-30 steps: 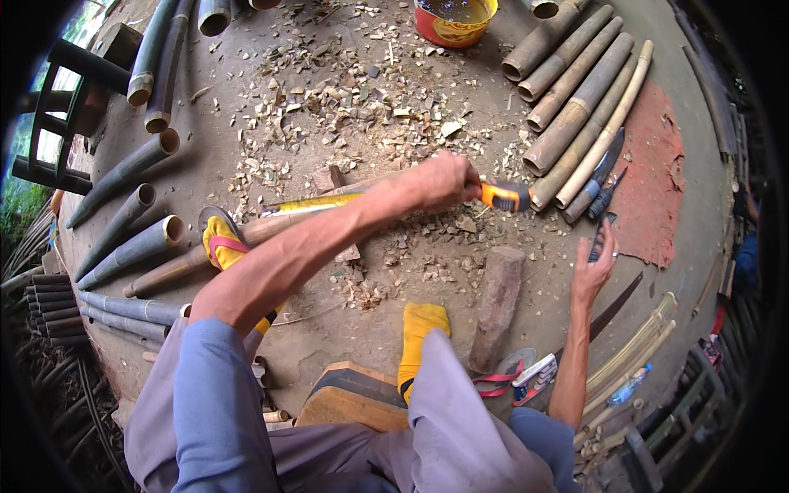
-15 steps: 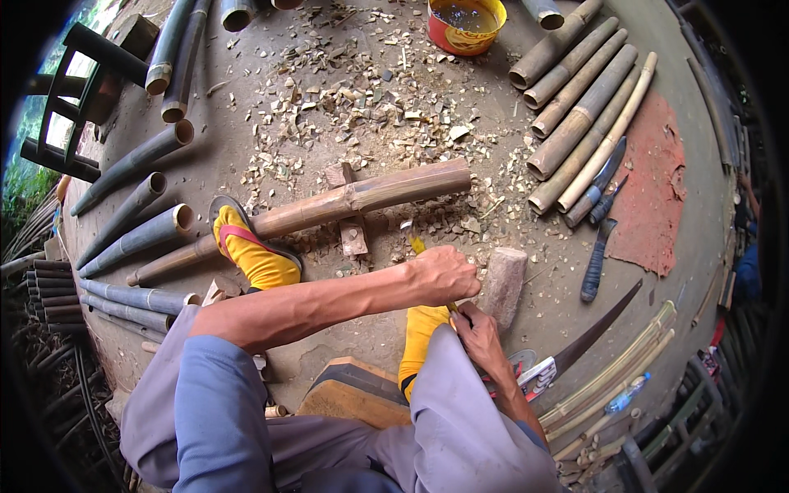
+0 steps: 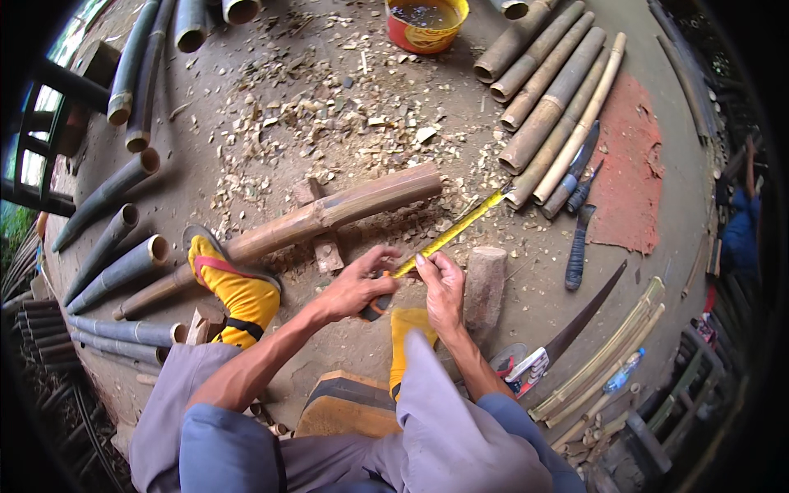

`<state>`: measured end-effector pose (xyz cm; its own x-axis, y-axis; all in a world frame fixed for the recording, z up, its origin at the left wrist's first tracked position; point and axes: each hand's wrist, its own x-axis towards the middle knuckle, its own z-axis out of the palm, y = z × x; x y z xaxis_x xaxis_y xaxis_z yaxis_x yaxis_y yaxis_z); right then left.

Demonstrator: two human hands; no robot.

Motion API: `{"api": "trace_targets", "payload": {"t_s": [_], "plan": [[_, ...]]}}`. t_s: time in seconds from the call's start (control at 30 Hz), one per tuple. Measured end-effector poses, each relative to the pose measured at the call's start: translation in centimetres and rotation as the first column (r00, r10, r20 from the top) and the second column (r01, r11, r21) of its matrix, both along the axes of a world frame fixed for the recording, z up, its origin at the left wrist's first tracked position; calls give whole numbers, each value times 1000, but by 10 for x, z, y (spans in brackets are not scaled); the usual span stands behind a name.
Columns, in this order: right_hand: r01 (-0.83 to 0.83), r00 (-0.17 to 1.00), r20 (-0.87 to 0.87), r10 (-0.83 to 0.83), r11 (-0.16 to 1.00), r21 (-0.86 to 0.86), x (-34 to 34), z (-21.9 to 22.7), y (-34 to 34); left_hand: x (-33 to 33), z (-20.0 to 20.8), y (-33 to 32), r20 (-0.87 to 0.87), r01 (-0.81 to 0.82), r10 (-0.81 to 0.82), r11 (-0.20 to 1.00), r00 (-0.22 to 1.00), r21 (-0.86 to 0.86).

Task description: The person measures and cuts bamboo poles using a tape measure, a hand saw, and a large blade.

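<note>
My left hand (image 3: 359, 283) grips the orange and black case of a tape measure (image 3: 377, 307) above the ground between my feet. A length of yellow tape blade (image 3: 463, 224) runs out from there, slanting up to the far right. My right hand (image 3: 442, 287) pinches the blade between thumb and fingers, close to the case. Just beyond the left hand lies a long bamboo pole (image 3: 362, 205), propped across a small wooden block (image 3: 328, 253). My left foot, in a yellow sock (image 3: 242, 297) and a sandal, rests on the pole.
Right of my hand stands a short stone-like block (image 3: 485, 283). Farther right are cut bamboo pieces (image 3: 546, 107), knives (image 3: 578, 255), a red mat (image 3: 629, 172) and a handsaw (image 3: 585, 312). Wood chips (image 3: 329, 115) litter the ground near a bucket (image 3: 423, 37). Dark bamboo tubes (image 3: 107, 201) lie left.
My left hand has drawn back leftward from beside my right knee, and the right hand has risen to the blade. Far more yellow tape shows now. The whole view has shifted slightly.
</note>
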<state>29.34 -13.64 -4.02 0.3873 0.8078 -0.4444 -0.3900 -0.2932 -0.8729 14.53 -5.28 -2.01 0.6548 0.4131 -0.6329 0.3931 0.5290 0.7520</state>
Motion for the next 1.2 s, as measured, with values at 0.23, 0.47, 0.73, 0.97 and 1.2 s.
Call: {"api": "trace_targets", "payload": {"t_s": [0.23, 0.47, 0.73, 0.97, 1.2], "plan": [[43, 979, -201, -44, 999, -7, -7, -18, 47, -60, 15, 38, -405, 293, -147, 897, 903, 329], [78, 962, -263, -76, 997, -4, -26, -34, 71, -81, 14, 53, -524, 189, 122, 844, 843, 501], [-4, 967, -255, -19, 996, -90, -21, -35, 61, -92, 6, 64, -658, 302, 242, 741, 713, 600], [-53, 983, -184, 23, 987, -155, -15, -41, 20, -87, 9, 72, -698, 278, 167, 835, 696, 476], [-87, 988, -144, 60, 978, -189, -15, -47, 5, -92, -1, 68, -650, 288, 230, 755, 725, 589]]}}
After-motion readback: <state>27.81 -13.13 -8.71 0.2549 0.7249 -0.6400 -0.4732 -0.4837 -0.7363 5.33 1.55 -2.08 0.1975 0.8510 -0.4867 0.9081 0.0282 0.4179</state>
